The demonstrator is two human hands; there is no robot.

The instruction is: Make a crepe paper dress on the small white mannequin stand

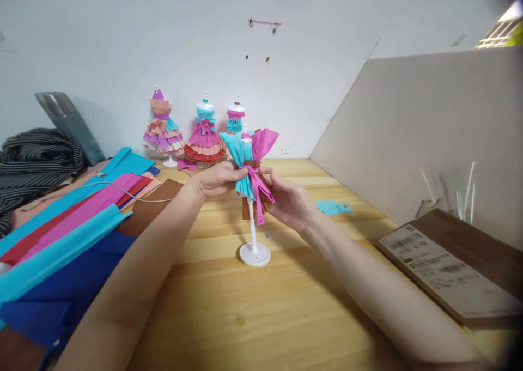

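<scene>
A small white dress-form stand (255, 254) is upright in front of me, dressed in crepe paper. Its paper dress (243, 154) has turquoise pleats on the left and a flared pink piece (265, 144) on the right. A brown band (252, 164) runs round the waist, and a pink paper strip (258, 191) hangs down from it. My left hand (218, 178) pinches the dress at the waist, thumb in front. From the right side, my right hand (289, 198) grips the dress near the waist; some of its fingers are hidden behind the paper.
Several dressed forms (204, 137) stand against the wall. Coloured paper sheets (77, 218), a thin cable, a striped cloth (41, 156) and a grey-green object (71, 123) lie left. Turquoise scraps (333, 207) lie right, with a labelled cardboard box (449, 273) nearer the panel (429, 120).
</scene>
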